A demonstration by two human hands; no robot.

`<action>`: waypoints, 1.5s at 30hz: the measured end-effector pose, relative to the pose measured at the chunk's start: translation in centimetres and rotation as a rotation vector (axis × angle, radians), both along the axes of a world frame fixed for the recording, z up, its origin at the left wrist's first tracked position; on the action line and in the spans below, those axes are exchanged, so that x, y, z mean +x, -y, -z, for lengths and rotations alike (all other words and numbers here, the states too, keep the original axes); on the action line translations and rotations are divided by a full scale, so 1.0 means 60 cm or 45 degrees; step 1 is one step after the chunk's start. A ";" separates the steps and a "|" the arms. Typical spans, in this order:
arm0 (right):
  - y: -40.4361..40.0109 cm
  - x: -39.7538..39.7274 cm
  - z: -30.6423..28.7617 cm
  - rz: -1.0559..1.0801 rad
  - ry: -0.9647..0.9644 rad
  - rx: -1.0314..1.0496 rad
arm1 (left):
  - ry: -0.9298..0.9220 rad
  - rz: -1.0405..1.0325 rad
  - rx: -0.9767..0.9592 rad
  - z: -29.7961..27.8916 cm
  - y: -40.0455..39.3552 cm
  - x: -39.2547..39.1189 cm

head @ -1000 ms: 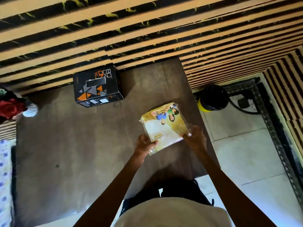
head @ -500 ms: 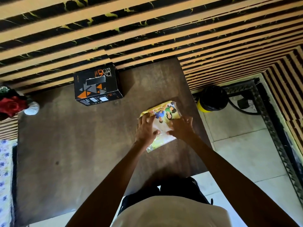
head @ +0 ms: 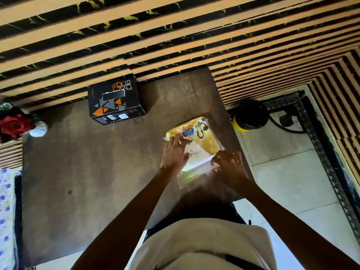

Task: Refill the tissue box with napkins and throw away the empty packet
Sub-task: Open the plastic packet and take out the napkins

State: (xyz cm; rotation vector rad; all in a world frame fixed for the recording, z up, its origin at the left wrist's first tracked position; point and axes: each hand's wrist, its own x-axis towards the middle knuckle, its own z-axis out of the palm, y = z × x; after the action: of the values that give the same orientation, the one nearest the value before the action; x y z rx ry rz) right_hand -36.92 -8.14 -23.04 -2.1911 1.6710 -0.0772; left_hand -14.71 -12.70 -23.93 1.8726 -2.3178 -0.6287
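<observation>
right hand [head: 228,164] now back, pinching napkin packet's [head: 196,147] near corner; left hand [head: 174,154] flat atop

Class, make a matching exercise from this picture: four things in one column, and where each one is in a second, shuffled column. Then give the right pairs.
Things
1. tissue box
2. napkin packet
3. red flower
4. bin

Places
A. on the floor, right of the table
B. under both hands
C. far edge of the table, by the striped wall
D. left edge of the view

Pairs: 1-C, 2-B, 3-D, 4-A
</observation>
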 end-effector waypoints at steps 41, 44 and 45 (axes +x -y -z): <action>-0.073 0.048 0.051 0.252 0.365 0.439 | -0.486 -0.141 0.052 -0.070 -0.071 -0.038; -0.055 0.060 0.061 0.885 0.675 0.655 | -0.500 -0.140 0.102 -0.068 -0.072 -0.042; -0.052 0.064 0.059 1.044 0.861 0.737 | -0.502 -0.140 0.126 -0.067 -0.073 -0.044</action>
State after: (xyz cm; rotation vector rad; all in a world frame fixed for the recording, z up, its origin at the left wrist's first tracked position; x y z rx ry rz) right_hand -33.09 -5.01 -26.61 -0.8328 1.7452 -0.4319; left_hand -17.33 -8.32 -19.93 1.7103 -1.9539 -1.0089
